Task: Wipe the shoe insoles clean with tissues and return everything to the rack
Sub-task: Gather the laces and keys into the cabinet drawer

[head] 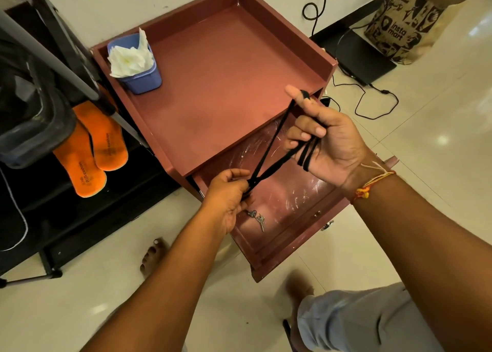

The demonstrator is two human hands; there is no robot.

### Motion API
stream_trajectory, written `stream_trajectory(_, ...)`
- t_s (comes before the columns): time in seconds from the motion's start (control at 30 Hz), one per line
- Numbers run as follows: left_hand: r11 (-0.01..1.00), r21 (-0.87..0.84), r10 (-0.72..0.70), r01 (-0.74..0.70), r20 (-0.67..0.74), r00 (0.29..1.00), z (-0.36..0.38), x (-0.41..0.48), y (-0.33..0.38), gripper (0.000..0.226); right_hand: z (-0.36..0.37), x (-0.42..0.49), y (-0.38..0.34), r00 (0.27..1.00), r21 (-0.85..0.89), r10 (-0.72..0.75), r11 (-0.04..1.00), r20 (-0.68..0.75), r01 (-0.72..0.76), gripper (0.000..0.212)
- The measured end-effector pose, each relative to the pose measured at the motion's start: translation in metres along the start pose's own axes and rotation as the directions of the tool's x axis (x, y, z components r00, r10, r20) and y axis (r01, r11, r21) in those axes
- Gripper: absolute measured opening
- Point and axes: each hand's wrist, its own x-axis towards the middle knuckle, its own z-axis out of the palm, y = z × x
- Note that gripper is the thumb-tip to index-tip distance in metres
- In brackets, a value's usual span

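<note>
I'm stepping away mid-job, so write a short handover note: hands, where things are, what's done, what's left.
Left hand pinches the flat black shoelace; right hand holds its loops wound round the fingers.
The two orange shoe insoles lie on the black rack; whether wiped, cannot tell.
The blue plastic tub of white tissues stands on the reddish-brown cabinet, whose drawer is open with keys inside.
Left: finish coiling the lace, likely return it and the tub to the rack.

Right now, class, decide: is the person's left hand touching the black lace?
Touching. The head view shows the left hand pinching the black lace where its two strands converge.
</note>
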Motion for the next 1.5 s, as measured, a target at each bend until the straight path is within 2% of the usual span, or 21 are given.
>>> stream_trajectory(0.17, 0.998, 0.058, -0.027, 0.026, 0.023, 0.999, 0.001, 0.002, -0.003, 0.027, -0.005, -0.004, -0.012, 0.989, 0.037, -0.015, 0.999, 0.144, 0.010, 0.042)
stream_trajectory(0.3, 0.991, 0.135, -0.028, 0.013, 0.115, 0.993, 0.002, -0.001, -0.006, 0.027, 0.001, -0.008, -0.016, 0.977, 0.065, -0.073, 0.996, 0.203, 0.060, 0.042)
stream_trajectory(0.4, 0.981, 0.188, -0.071, 0.037, 0.175, 0.982, 0.001, -0.002, -0.007, 0.024, 0.006, -0.012, -0.020, 0.980, 0.045, -0.111, 0.993, 0.166, 0.105, 0.046)
stream_trajectory(0.47, 0.985, 0.148, -0.122, 0.091, 0.218, 0.968, 0.000, -0.004, -0.007, 0.021, 0.008, -0.015, -0.023, 0.981, 0.042, -0.105, 0.994, 0.164, 0.100, 0.048)
stream_trajectory(0.57, 0.996, 0.010, -0.090, 0.091, 0.235, 0.968, -0.001, -0.005, -0.003, 0.021, 0.005, -0.016, -0.028, 0.986, 0.080, -0.108, 0.992, 0.124, 0.098, 0.050)
stream_trajectory(0.67, 0.977, -0.189, -0.051, 0.100, 0.247, 0.968, -0.003, -0.003, 0.000, 0.029, -0.003, -0.015, -0.033, 0.987, 0.090, -0.129, 0.989, 0.093, 0.120, 0.043)
stream_trajectory(0.73, 0.963, -0.239, -0.046, 0.122, 0.299, 0.953, -0.005, -0.004, 0.002, 0.027, -0.006, -0.012, -0.033, 0.990, 0.072, -0.129, 0.990, 0.063, 0.124, 0.037)
stream_trajectory(0.87, 0.972, -0.204, -0.031, 0.117, 0.384, 0.923, -0.005, -0.008, 0.002, 0.021, -0.007, -0.008, -0.032, 0.989, 0.070, -0.139, 0.988, 0.057, 0.135, 0.043)
stream_trajectory(1.07, 0.985, -0.080, -0.108, 0.152, 0.396, 0.912, 0.002, -0.013, -0.004, 0.007, -0.005, -0.008, -0.030, 0.987, 0.088, -0.151, 0.985, 0.052, 0.146, 0.050)
stream_trajectory(1.13, 0.985, -0.025, -0.146, 0.171, 0.412, 0.900, 0.003, -0.016, -0.006, 0.025, -0.002, -0.007, -0.028, 0.992, 0.027, -0.129, 0.991, -0.016, 0.129, 0.056)
stream_trajectory(1.27, 0.983, 0.069, -0.181, 0.167, 0.442, 0.879, 0.004, -0.018, -0.004, 0.058, 0.001, -0.003, -0.019, 0.971, -0.299, -0.016, 0.952, -0.237, -0.057, 0.061)
stream_trajectory(1.3, 0.985, 0.076, -0.170, 0.152, 0.435, 0.884, 0.004, -0.018, -0.004, 0.056, 0.000, -0.002, -0.016, 0.958, -0.375, 0.005, 0.919, -0.288, -0.117, 0.059)
stream_trajectory(1.4, 0.991, 0.081, -0.128, 0.105, 0.380, 0.916, 0.005, -0.017, -0.005, 0.031, -0.003, -0.001, -0.010, 0.914, -0.558, 0.000, 0.792, -0.406, -0.248, 0.054)
stream_trajectory(1.5, 0.979, 0.036, -0.204, 0.202, 0.267, 0.942, 0.006, -0.012, -0.010, 0.027, -0.007, 0.001, -0.006, 0.880, -0.642, -0.086, 0.717, -0.468, -0.272, 0.047)
